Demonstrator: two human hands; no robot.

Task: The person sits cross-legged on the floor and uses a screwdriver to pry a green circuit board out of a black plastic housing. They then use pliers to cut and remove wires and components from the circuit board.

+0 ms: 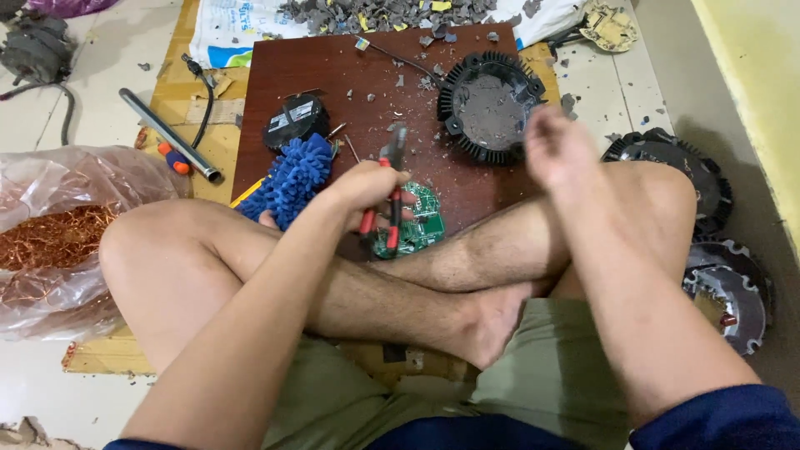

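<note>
Pliers [390,187] with red handles sit clenched in the left hand [360,187], fingers wrapped tight round both handles, the dark steel nose pointing up and away from the fist. Just below the grip, touching the handle ends, lies a green circuit board [418,221], flat on the dark brown board [333,75] that serves as a worktop. To the left of the grip, just beside the wrist, a shaggy blue mop head [292,179] crowds in, with a small black round part [295,121] beyond it. Up and to the right of the pliers' nose, a black ribbed round housing [490,107] rests open side up, grey dust in its dish.

The right hand [557,146] hovers blurred over the near rim of that housing; whether its fingers are spread or curled I cannot tell, and it holds nothing that shows. Grey broken chips [375,15] heap along the far edge of the board and scatter across it. The crossed bare legs close in the near side, leaving open board only between grip and housing.

Farther left, a metal tube [171,136] and an orange-handled screwdriver [173,157] lie on cardboard, and a clear bag of copper wire [54,233] bulges beside the knee. More ribbed housings [721,267] stack at the right.
</note>
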